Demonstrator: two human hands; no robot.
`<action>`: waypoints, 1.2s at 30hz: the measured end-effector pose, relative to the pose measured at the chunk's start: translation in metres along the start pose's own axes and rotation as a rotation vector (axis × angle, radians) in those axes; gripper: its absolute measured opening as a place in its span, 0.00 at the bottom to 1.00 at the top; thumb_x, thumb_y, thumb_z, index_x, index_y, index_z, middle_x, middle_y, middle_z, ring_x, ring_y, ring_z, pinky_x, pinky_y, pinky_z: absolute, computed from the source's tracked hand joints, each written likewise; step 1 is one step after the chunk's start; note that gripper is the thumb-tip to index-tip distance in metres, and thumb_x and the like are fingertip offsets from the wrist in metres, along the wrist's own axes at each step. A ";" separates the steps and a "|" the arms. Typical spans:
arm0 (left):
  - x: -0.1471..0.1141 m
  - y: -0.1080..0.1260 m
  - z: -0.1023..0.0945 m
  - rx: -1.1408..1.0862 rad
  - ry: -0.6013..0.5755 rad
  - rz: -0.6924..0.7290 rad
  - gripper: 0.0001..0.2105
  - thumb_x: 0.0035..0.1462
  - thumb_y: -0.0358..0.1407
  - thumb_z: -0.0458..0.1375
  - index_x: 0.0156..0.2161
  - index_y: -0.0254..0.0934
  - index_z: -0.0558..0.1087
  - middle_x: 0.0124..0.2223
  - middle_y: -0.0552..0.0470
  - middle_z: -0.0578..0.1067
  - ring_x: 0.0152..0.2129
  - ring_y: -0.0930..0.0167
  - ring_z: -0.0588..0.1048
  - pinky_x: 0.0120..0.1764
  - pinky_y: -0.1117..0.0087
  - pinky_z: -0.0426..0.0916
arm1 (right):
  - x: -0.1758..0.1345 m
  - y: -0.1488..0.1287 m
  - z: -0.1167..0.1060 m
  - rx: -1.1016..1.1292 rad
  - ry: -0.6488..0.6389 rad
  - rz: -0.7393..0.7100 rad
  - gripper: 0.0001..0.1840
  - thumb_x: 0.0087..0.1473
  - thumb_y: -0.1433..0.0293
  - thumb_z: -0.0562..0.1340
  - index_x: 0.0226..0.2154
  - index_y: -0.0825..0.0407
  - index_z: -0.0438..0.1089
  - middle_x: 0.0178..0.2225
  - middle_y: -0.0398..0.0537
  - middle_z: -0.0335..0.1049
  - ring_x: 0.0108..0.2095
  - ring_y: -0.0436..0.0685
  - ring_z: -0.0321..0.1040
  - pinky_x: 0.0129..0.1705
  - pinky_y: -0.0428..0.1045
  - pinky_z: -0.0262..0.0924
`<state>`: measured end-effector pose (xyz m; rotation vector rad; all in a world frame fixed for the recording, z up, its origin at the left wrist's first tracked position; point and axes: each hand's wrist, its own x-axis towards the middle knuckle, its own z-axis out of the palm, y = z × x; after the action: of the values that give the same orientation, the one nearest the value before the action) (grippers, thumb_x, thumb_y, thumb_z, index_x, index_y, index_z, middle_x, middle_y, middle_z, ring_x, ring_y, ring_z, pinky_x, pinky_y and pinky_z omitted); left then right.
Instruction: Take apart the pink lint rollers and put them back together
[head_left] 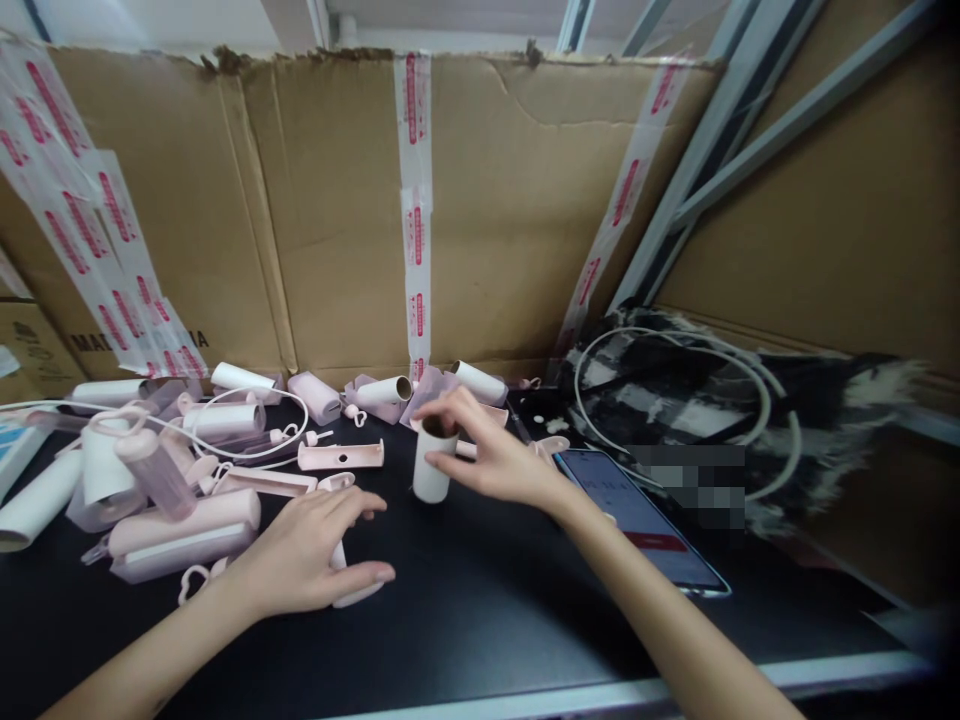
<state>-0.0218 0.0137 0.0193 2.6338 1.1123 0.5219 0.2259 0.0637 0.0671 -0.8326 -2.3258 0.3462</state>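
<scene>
My right hand grips a short white paper roll with a brown cardboard core, thumb and fingers at its upper part. The roll stands nearly upright at the black tabletop. To the left, my left hand is open, thumb and fingers apart, over a pale piece that it partly hides; I cannot tell whether they touch. Just beyond that hand lie a pink half-shell with a round hole and another long pink shell. A pink roller body with a clear cover rests nearest to my left forearm.
White rolls, pink parts and a thin white cable crowd the left and back. A phone lies right of my right hand. Behind it sits a dark checked cloth with a cable loop. A taped cardboard box walls the back.
</scene>
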 end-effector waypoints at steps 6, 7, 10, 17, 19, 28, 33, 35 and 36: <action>0.014 0.004 0.012 -0.335 0.227 -0.217 0.37 0.49 0.45 0.60 0.58 0.40 0.45 0.53 0.43 0.65 0.47 0.63 0.69 0.47 0.58 0.65 | -0.001 -0.029 0.022 0.182 -0.123 -0.106 0.23 0.53 0.69 0.59 0.52 0.48 0.57 0.45 0.50 0.55 0.50 0.57 0.55 0.52 0.54 0.55; 0.017 0.005 0.012 -0.366 0.217 -0.221 0.35 0.49 0.44 0.60 0.57 0.40 0.47 0.51 0.43 0.67 0.47 0.63 0.69 0.48 0.58 0.64 | 0.000 -0.028 0.023 0.200 -0.091 -0.113 0.21 0.54 0.68 0.58 0.51 0.48 0.58 0.47 0.51 0.55 0.51 0.57 0.55 0.53 0.54 0.54; 0.026 0.007 0.013 -0.370 0.199 -0.241 0.31 0.51 0.44 0.58 0.56 0.40 0.50 0.50 0.44 0.68 0.46 0.63 0.70 0.49 0.55 0.63 | 0.005 -0.009 0.019 0.128 0.065 -0.073 0.15 0.59 0.66 0.53 0.49 0.48 0.60 0.48 0.52 0.58 0.51 0.57 0.57 0.52 0.55 0.56; 0.036 0.014 0.011 -0.266 0.205 -0.215 0.35 0.47 0.48 0.59 0.57 0.40 0.50 0.56 0.41 0.64 0.53 0.59 0.63 0.52 0.53 0.59 | 0.006 0.060 0.024 -0.511 -0.040 -0.011 0.18 0.56 0.60 0.56 0.46 0.51 0.67 0.48 0.56 0.66 0.53 0.65 0.56 0.56 0.65 0.44; 0.032 0.016 0.011 -0.300 0.180 -0.241 0.33 0.51 0.47 0.57 0.58 0.41 0.48 0.54 0.42 0.66 0.51 0.59 0.66 0.50 0.53 0.61 | 0.004 0.062 0.023 -0.503 -0.129 -0.031 0.18 0.56 0.58 0.55 0.43 0.51 0.69 0.45 0.54 0.69 0.50 0.63 0.60 0.54 0.63 0.47; 0.017 0.016 0.011 -0.298 0.130 -0.123 0.20 0.55 0.45 0.53 0.50 0.40 0.59 0.52 0.46 0.66 0.50 0.62 0.65 0.51 0.59 0.60 | 0.008 0.054 0.011 -0.401 -0.136 0.167 0.19 0.58 0.61 0.52 0.31 0.53 0.74 0.36 0.54 0.71 0.39 0.61 0.67 0.44 0.56 0.59; 0.016 0.016 0.015 -0.348 0.072 -0.144 0.24 0.57 0.46 0.50 0.55 0.38 0.53 0.54 0.43 0.66 0.51 0.63 0.66 0.52 0.60 0.60 | 0.020 0.061 0.016 -0.361 -0.187 0.232 0.07 0.45 0.65 0.65 0.30 0.48 0.76 0.48 0.51 0.64 0.51 0.67 0.59 0.51 0.60 0.54; 0.016 0.015 0.016 -0.353 0.047 -0.158 0.24 0.58 0.47 0.48 0.55 0.38 0.53 0.52 0.44 0.68 0.48 0.63 0.69 0.49 0.61 0.63 | 0.023 0.061 0.015 -0.329 -0.212 0.233 0.04 0.42 0.67 0.67 0.26 0.48 0.76 0.47 0.49 0.66 0.50 0.66 0.60 0.51 0.59 0.55; 0.016 0.015 0.016 -0.349 0.042 -0.164 0.24 0.58 0.47 0.48 0.55 0.38 0.53 0.51 0.44 0.69 0.47 0.62 0.70 0.48 0.61 0.64 | 0.023 0.061 0.014 -0.316 -0.210 0.232 0.02 0.41 0.68 0.67 0.24 0.48 0.75 0.46 0.48 0.67 0.50 0.65 0.61 0.51 0.58 0.56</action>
<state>0.0043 0.0137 0.0138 2.2223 1.1219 0.6719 0.2318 0.1246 0.0407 -1.2805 -2.5223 0.1710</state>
